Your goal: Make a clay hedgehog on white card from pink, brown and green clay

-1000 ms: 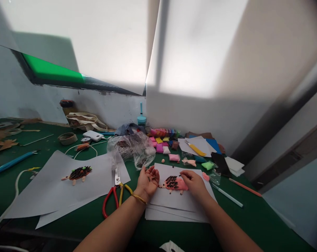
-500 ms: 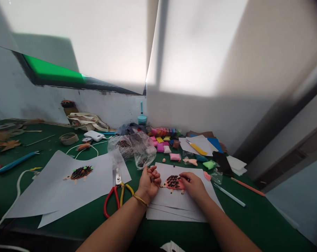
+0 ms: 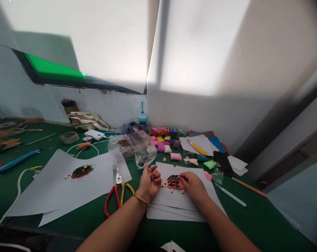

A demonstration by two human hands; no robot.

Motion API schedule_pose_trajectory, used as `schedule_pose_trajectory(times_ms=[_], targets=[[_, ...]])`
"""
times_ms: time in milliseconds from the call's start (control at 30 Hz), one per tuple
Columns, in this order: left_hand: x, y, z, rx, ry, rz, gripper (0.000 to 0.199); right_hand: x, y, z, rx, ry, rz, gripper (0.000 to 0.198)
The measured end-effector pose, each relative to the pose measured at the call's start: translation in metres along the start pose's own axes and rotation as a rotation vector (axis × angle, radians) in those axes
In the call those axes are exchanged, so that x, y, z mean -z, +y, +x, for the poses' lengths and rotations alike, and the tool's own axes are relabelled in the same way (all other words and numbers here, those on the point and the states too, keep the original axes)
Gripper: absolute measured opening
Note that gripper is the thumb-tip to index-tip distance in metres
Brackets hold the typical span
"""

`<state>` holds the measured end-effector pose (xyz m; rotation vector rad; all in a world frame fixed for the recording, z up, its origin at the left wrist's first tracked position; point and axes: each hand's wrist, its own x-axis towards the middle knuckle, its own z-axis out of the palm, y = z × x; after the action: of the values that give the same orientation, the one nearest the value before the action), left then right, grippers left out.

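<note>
A pink clay hedgehog [image 3: 171, 182] lies on a stack of white paper [image 3: 174, 206], its back covered with dark pointed pieces that look like sunflower seeds. My right hand [image 3: 194, 187] rests over its rear end, thumb and fingertips pinched at the back; whatever is between them is hidden. Left of the hedgehog, my left hand [image 3: 150, 182] is turned palm up with curled fingers, and a few dark seeds show in it. On the left, a second hedgehog [image 3: 82, 172] with green and orange dots sits on another white sheet [image 3: 95, 185].
Red-and-yellow-handled pliers [image 3: 118, 196] lie beside my left forearm. Behind the paper are a clear plastic bag [image 3: 133, 147], coloured clay packets [image 3: 161, 146] and a yellow cutter [image 3: 197, 147]. A white pen [image 3: 230, 195] and a salmon-coloured pencil [image 3: 249, 186] lie to the right.
My hands stay nearly in place. The right fingertips shift very slightly at the hedgehog's back, and the left fingers move a little around the dark seeds.
</note>
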<state>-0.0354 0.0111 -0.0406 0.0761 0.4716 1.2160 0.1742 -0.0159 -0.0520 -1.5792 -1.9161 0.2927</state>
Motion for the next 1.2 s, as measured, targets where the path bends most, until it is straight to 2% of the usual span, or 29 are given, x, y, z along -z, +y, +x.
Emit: schedule_pose_trajectory(times_ms=[233,667,900,1200], targets=[[0.000,0.003,0.000,-0.090,0.055,-0.025,0.032,0.000,-0.005,0.001,0.097,-0.010,-0.150,0.021],[0.000,0.002,0.001,-0.097,0.061,-0.015,0.033,-0.005,-0.008,0.005,0.134,-0.053,-0.307,0.021],[0.001,0.003,0.001,-0.097,0.059,-0.012,0.033,-0.006,-0.003,0.002,0.127,-0.031,-0.184,0.022],[0.001,0.002,0.001,-0.098,0.052,-0.010,0.033,-0.001,0.005,0.002,0.045,-0.042,0.021,0.022]])
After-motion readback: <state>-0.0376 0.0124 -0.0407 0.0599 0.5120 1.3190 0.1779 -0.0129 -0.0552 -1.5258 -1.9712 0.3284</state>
